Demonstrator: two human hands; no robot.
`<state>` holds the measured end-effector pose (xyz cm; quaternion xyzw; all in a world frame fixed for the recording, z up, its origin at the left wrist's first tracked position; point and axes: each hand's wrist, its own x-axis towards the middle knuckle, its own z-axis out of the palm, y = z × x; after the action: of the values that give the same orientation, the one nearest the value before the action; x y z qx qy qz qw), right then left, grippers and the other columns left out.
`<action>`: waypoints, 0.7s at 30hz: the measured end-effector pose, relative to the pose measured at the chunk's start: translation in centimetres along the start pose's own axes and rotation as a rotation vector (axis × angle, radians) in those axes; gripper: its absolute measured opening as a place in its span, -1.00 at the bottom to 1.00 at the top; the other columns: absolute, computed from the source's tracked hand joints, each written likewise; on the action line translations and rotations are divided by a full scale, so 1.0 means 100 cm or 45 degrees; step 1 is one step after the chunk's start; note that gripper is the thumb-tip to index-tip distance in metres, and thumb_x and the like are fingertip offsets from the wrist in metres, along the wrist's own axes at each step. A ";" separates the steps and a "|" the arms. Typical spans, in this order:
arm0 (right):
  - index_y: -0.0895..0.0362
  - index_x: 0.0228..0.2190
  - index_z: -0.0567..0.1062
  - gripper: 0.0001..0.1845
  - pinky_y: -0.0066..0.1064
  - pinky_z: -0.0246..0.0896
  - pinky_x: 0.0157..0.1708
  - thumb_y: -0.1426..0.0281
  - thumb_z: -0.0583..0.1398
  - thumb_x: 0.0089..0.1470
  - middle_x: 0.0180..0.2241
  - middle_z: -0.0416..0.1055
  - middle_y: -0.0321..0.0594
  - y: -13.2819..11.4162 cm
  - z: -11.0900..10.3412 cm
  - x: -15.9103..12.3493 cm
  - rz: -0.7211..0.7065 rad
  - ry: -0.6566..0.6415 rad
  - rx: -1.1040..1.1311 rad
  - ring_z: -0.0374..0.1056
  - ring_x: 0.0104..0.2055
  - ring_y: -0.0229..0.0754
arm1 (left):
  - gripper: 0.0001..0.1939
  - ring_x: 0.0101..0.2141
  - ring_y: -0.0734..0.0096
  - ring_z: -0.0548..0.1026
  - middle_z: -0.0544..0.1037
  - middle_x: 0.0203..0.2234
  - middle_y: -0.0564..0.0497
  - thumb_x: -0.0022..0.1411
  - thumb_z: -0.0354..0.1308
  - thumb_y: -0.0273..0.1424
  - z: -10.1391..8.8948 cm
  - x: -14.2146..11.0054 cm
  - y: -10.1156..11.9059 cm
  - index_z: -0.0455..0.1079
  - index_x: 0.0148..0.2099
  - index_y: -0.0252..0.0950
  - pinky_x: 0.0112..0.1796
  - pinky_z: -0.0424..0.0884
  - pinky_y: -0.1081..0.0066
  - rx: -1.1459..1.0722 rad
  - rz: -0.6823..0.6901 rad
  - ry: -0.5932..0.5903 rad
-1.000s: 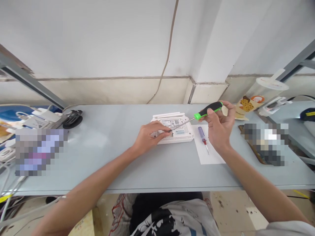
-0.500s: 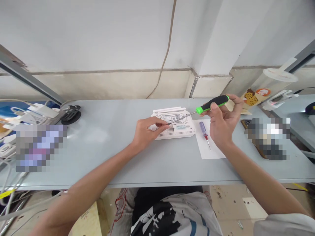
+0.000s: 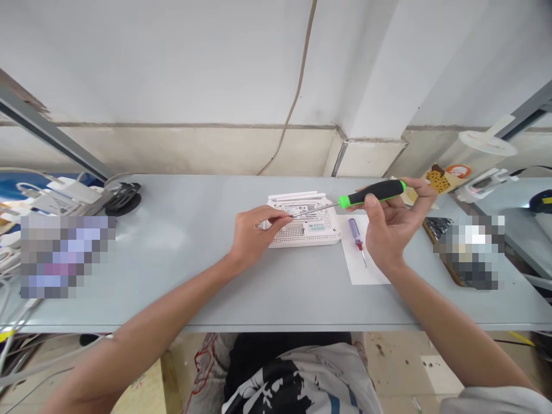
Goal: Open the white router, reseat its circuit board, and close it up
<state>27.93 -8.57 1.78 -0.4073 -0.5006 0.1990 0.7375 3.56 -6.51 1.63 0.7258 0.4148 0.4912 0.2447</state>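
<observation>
My right hand (image 3: 390,221) grips the black-and-green handle of a screwdriver (image 3: 373,193), its fingers around the handle. The metal shaft slants down to the left. Thumb and fingers of my left hand (image 3: 260,230) pinch the tip end of that shaft; whether a small screw is there too, I cannot tell. Both hands are over a white router (image 3: 321,234), which lies flat with its vented, labelled underside up and its antennas folded along the far edge. A second screwdriver (image 3: 356,231), with a clear purple handle, rests on a white paper sheet (image 3: 360,275) right of the router.
White chargers and cables (image 3: 64,195) crowd the table's left end, beside a black stand (image 3: 123,198) and a blurred-out phone-like object (image 3: 64,259). On the right lie another blurred object with a brown edge (image 3: 444,259) and a clear plastic cup (image 3: 478,155).
The screwdriver's handle has tipped lower, so the shaft lies flatter. My left fingers still pinch its tip. The view has shifted slightly.
</observation>
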 end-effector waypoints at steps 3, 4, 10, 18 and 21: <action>-0.18 0.02 0.13 -0.45 -0.04 0.62 -0.26 0.15 0.34 0.19 -0.27 0.48 -0.37 -0.002 0.001 -0.003 -0.008 0.010 -0.037 0.61 -0.18 -0.02 | -0.88 -0.42 0.42 0.57 0.68 -0.41 0.05 0.33 0.38 -0.31 0.000 0.000 0.001 0.63 -0.30 -0.18 -0.39 0.48 0.38 0.008 0.098 0.024; -0.18 0.02 0.13 -0.45 -0.03 0.63 -0.25 0.15 0.34 0.19 -0.26 0.49 -0.37 -0.002 0.002 -0.004 -0.001 0.013 -0.041 0.61 -0.17 -0.02 | -0.87 -0.42 0.42 0.56 0.68 -0.41 0.05 0.34 0.37 -0.31 0.000 0.000 0.001 0.63 -0.30 -0.19 -0.39 0.47 0.38 0.010 0.130 0.037; -0.15 0.02 0.19 -0.48 -0.14 0.62 -0.29 0.18 0.36 0.19 -0.29 0.48 -0.36 -0.002 0.002 -0.001 0.029 0.002 0.045 0.59 -0.27 -0.09 | -0.70 -0.16 0.20 0.57 0.68 -0.19 -0.07 0.35 0.34 -0.12 -0.002 0.004 -0.002 0.57 -0.01 -0.18 -0.10 0.53 0.16 0.237 0.398 0.005; -0.13 0.14 0.46 -0.44 -0.51 0.17 -0.68 0.25 0.41 0.12 -0.30 0.49 -0.34 0.013 -0.024 0.037 -0.401 0.307 -0.051 0.32 -0.48 -0.28 | -0.33 0.29 -0.14 0.29 0.35 0.30 -0.32 0.44 0.15 0.02 -0.001 0.002 -0.027 0.22 0.40 -0.22 0.21 0.32 -0.16 0.651 0.593 -0.557; -0.20 0.21 0.47 -0.39 -0.38 0.37 -0.51 0.22 0.39 0.13 -0.23 0.51 -0.28 0.019 -0.029 0.042 -0.529 0.302 -0.178 0.37 -0.43 -0.24 | -0.36 0.36 -0.22 0.20 0.26 0.36 -0.36 0.46 0.13 -0.01 0.001 -0.001 -0.031 0.23 0.40 -0.24 0.22 0.31 -0.22 0.746 0.594 -0.685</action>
<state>32.55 -5.65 2.16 -0.3661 -0.4961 -0.0410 0.7862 2.51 -4.91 -0.80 0.9401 0.2835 0.1892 0.0110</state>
